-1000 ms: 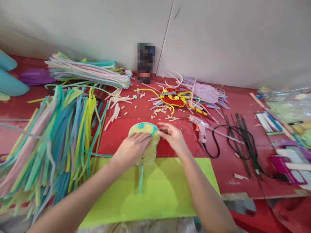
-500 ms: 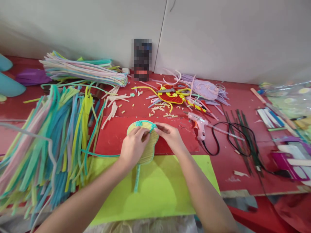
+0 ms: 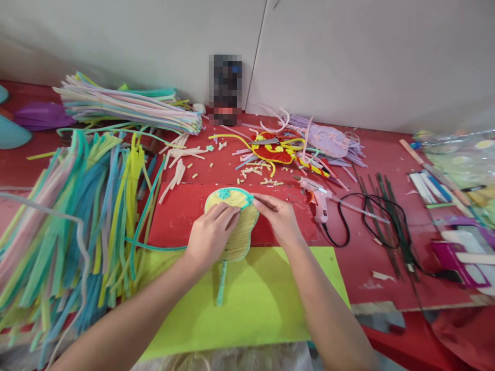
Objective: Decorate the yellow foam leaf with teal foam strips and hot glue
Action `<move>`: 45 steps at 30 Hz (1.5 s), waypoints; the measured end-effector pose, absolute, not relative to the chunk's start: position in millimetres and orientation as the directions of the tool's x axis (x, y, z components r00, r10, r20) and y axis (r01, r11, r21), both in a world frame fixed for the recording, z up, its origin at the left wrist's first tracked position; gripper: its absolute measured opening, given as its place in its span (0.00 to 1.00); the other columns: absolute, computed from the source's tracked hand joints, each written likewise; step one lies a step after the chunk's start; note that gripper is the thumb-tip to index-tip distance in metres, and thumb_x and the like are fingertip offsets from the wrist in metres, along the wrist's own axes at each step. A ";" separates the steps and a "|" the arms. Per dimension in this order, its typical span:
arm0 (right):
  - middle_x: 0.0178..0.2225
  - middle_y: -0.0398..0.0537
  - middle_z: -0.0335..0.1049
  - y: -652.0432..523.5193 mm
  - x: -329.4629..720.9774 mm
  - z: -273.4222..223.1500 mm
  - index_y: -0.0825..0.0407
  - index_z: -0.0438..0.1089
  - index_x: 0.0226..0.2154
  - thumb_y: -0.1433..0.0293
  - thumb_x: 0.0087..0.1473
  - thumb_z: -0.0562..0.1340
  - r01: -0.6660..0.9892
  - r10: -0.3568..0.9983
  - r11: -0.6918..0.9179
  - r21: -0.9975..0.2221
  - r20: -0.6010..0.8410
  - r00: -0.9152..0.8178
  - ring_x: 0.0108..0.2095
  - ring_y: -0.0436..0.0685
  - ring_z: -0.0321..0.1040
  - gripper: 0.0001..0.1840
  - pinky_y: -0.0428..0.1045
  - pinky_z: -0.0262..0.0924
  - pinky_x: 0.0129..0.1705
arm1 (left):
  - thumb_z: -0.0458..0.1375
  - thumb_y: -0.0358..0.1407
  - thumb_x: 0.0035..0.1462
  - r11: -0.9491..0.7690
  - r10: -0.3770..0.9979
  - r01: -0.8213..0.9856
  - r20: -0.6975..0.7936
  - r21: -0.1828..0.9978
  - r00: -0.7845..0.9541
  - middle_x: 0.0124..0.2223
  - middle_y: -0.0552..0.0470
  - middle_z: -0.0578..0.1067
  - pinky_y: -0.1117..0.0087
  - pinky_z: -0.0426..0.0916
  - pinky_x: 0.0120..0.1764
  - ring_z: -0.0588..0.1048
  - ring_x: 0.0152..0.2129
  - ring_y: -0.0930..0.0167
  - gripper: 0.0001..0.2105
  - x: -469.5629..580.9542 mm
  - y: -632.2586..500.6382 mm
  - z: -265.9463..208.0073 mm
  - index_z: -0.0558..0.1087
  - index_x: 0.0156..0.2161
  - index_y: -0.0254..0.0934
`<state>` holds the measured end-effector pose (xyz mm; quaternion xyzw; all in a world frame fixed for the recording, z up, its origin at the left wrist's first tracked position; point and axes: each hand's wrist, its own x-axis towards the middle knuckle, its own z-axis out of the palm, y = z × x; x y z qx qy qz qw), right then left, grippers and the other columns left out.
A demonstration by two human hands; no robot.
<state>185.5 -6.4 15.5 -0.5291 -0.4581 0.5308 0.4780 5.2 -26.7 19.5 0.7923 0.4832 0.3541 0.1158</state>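
Two hands press a teal strip onto a little yellow fan.

The fan lies flat on the red board, its teal handle pointing to 6 o'clock over the green sheet. The left hand lies flat on the fan and holds it down. The right hand pinches the teal strip on the rim at 1 o'clock. It is best to press slowly, keep the fan from sliding, and follow the edge. At 3 o'clock lies a pink glue gun. At 9 o'clock lies a big pile of colored strips on the surface.
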 end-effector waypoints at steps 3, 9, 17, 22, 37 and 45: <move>0.41 0.45 0.77 -7.2 185.2 16.3 0.46 0.76 0.38 0.62 0.47 0.67 -0.028 0.992 -0.127 -0.991 -0.127 0.006 0.44 0.57 0.72 0.14 0.54 0.65 0.50 | 0.51 0.33 0.62 -0.491 0.858 0.677 0.439 0.548 0.268 0.37 0.51 0.76 0.72 0.71 0.40 0.75 0.36 0.72 0.09 5.6 -26.9 20.3 0.73 0.42 0.38; 0.41 0.43 0.77 -7.3 185.2 12.7 0.46 0.76 0.38 0.62 0.47 0.67 -0.076 0.990 -0.142 -0.987 -0.142 -0.013 0.44 0.57 0.72 0.13 0.54 0.64 0.50 | 0.52 0.33 0.62 -0.488 0.859 0.662 0.447 0.569 0.248 0.36 0.52 0.75 0.72 0.70 0.39 0.75 0.35 0.73 0.08 5.6 -27.6 22.7 0.73 0.41 0.38; 0.40 0.42 0.77 -6.5 183.6 9.4 0.44 0.77 0.37 0.62 0.46 0.68 -0.137 0.990 -0.142 -0.980 -0.142 -0.006 0.44 0.58 0.71 0.12 0.55 0.62 0.51 | 0.59 0.33 0.56 -0.364 0.909 0.679 0.403 0.637 0.109 0.36 0.51 0.73 0.64 0.68 0.42 0.72 0.35 0.68 0.05 7.2 -23.7 26.5 0.72 0.38 0.39; 0.39 0.42 0.77 -5.8 185.2 7.7 0.43 0.77 0.37 0.63 0.46 0.68 -0.162 0.991 -0.132 -0.978 -0.134 0.002 0.43 0.57 0.71 0.12 0.54 0.62 0.50 | 0.65 0.36 0.47 -0.238 0.916 0.682 0.393 0.692 -0.079 0.58 0.45 0.62 0.54 0.60 0.55 0.62 0.56 0.60 0.31 6.3 -20.2 27.2 0.60 0.57 0.44; 0.35 0.43 0.77 -6.8 179.1 13.1 0.47 0.76 0.33 0.62 0.41 0.71 -0.093 0.984 -0.173 -0.981 -0.175 0.015 0.37 0.56 0.72 0.13 0.52 0.64 0.44 | 0.65 0.38 0.49 -0.254 0.944 0.663 0.330 0.704 0.011 0.54 0.46 0.67 0.56 0.62 0.54 0.66 0.52 0.62 0.34 3.0 -15.8 23.2 0.57 0.60 0.45; 0.34 0.43 0.77 0.7 197.1 13.8 0.47 0.76 0.33 0.62 0.41 0.70 -0.129 0.973 -0.057 -0.990 -0.084 0.215 0.36 0.55 0.71 0.13 0.52 0.64 0.43 | 0.53 0.32 0.59 -0.431 0.787 0.636 0.612 0.640 -0.083 0.54 0.45 0.68 0.58 0.60 0.56 0.64 0.54 0.65 0.16 -10.9 -8.3 34.3 0.64 0.53 0.39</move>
